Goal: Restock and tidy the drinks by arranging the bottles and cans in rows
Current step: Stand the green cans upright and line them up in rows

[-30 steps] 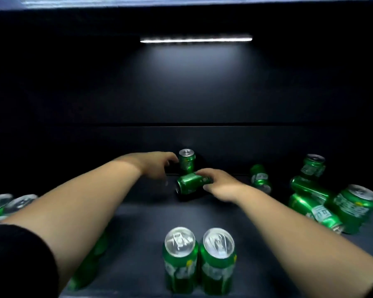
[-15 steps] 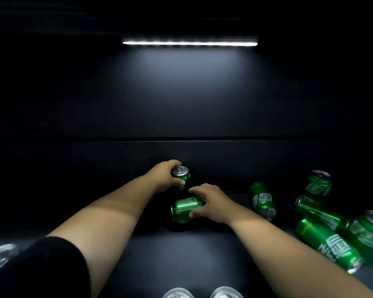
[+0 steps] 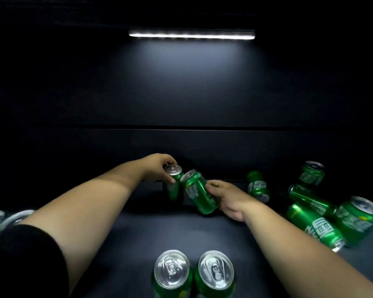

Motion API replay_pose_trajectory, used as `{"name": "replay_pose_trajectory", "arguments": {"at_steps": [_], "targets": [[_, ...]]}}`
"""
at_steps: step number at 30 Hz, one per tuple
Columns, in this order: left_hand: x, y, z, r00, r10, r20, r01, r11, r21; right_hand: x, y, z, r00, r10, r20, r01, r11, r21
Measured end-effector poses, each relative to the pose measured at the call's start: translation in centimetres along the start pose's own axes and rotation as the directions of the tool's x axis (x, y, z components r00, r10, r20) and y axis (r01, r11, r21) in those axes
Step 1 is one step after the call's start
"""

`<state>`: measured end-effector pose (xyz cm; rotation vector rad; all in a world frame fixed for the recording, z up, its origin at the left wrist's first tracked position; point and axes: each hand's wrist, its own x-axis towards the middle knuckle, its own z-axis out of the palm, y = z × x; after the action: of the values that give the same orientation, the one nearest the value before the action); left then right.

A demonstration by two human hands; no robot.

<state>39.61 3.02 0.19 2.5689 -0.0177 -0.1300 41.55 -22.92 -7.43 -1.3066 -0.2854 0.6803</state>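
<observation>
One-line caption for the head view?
On a dark shelf, left hand grips an upright can while right hand holds a tilted can beside it.

Both your arms stretch forward, forearms bare, a black sleeve point(image 3: 19, 261) on the left one. Your left hand point(image 3: 159, 168) pinches the top of an upright can point(image 3: 173, 172); your right hand point(image 3: 229, 200) grips a tilted can point(image 3: 199, 193) by its side.

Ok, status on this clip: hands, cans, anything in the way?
Left hand grips upright can by its top. Right hand holds tilted can beside it. Toppled cans lie right.
</observation>
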Motion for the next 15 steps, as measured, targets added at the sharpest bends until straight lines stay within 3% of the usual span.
{"name": "replay_pose_trajectory", "arguments": {"at_steps": [2,6,15], "targets": [[-1.0,0.6,0.4,0.999,-0.032,0.026,0.033,0.999,-0.025,-0.9,0.1,0.1,0.995,0.008,0.096,-0.015,0.997,0.071],[-3.0,1.5,1.3,0.999,-0.036,0.015,0.037,0.998,-0.051,-2.5,0.5,1.8,0.998,-0.015,0.068,0.041,0.912,-0.408],[-6.8,2.9,2.7,0.999,-0.031,0.017,0.032,0.997,-0.065,-5.8,0.4,1.3,0.989,-0.123,0.081,0.146,0.898,-0.415]]}}
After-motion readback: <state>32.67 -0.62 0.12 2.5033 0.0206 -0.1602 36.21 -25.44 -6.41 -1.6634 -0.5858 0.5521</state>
